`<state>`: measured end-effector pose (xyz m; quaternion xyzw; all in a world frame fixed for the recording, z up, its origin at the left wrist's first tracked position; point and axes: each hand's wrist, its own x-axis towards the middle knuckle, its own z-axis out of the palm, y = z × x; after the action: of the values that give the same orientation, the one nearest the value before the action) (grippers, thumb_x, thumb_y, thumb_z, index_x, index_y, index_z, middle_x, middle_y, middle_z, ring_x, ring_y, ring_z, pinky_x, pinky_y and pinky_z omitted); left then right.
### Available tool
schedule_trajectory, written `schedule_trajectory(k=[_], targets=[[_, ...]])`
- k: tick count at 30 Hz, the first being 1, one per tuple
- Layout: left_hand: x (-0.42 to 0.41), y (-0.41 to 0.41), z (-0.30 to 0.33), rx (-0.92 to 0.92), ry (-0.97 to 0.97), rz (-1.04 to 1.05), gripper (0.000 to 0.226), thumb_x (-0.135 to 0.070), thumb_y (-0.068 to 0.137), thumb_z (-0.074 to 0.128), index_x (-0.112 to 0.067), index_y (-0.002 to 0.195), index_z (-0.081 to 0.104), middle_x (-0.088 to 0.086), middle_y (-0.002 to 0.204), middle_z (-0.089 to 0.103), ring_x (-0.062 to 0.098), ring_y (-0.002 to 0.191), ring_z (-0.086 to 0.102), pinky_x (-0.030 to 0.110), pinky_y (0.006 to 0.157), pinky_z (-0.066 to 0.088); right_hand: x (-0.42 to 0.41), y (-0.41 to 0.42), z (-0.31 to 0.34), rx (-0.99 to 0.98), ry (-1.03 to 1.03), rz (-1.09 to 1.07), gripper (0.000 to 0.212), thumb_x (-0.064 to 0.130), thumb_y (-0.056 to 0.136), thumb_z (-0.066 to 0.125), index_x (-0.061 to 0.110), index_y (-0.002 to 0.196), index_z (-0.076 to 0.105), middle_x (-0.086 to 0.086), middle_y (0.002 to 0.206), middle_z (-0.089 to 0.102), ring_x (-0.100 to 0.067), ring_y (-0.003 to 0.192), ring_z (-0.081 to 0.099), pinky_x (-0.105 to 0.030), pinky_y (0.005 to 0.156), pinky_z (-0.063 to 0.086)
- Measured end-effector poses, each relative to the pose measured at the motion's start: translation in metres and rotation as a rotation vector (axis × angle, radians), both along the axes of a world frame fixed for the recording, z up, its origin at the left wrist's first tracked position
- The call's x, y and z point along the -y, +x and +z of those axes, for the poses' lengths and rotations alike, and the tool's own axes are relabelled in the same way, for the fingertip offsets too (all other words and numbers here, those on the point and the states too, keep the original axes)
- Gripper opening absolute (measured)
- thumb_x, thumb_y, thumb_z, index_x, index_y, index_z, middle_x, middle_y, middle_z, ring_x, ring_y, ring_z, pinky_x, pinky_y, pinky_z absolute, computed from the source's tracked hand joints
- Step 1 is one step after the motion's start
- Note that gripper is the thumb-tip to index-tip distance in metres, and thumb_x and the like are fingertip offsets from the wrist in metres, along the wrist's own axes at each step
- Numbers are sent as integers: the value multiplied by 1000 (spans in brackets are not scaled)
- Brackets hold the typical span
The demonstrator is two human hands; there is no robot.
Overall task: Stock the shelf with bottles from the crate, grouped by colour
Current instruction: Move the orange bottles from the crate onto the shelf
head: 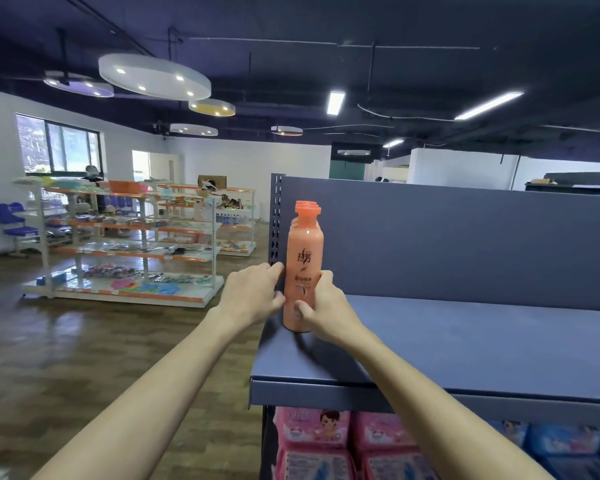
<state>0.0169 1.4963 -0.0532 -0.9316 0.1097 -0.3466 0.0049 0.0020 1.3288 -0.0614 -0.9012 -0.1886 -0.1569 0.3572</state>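
An orange-pink bottle [304, 251] with dark lettering stands upright at the left end of the dark blue shelf [465, 341]. More orange bottles stand in a row right behind it; only their necks show. My right hand [323, 306] grips the front bottle's lower right side, thumb on its front. My left hand [253, 296] touches the bottle's left side with its fingertips. The crate is out of view.
The shelf's blue back panel [447, 237] rises behind the bottles, with a perforated upright [276, 220] at its left edge. Pink packs [312, 441] and blue packs [561, 441] fill the tier below. White and orange shelving [129, 244] stands across the wooden floor at left.
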Motion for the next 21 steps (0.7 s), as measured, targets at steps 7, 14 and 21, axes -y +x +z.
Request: schedule_trajectory(k=[7,14,21], targets=[[8,-27,-7,45,28,4,18,-36,85,50,-20,94,48,-2,84,62,26,80,63,33,57,44,26,-16,11,-95,-139,-9,55,36,88,71,9,118,34,-11,109,58,-30,96,59,-37,76,49],[60,-57,1,65,85,22,18,-34,83,50,-19,84,40,1,83,65,29,79,64,30,55,32,94,-32,23,-154,-242,-126,60,37,91,65,7,130,31,-15,126,53,-33,108,59,-42,88,51],[134,-74,9,42,130,-15,17,-35,88,47,-20,89,38,0,89,64,27,84,62,31,57,29,154,-57,26,-57,-161,-178,59,29,91,66,7,136,36,-15,126,58,-31,115,58,-44,94,50]])
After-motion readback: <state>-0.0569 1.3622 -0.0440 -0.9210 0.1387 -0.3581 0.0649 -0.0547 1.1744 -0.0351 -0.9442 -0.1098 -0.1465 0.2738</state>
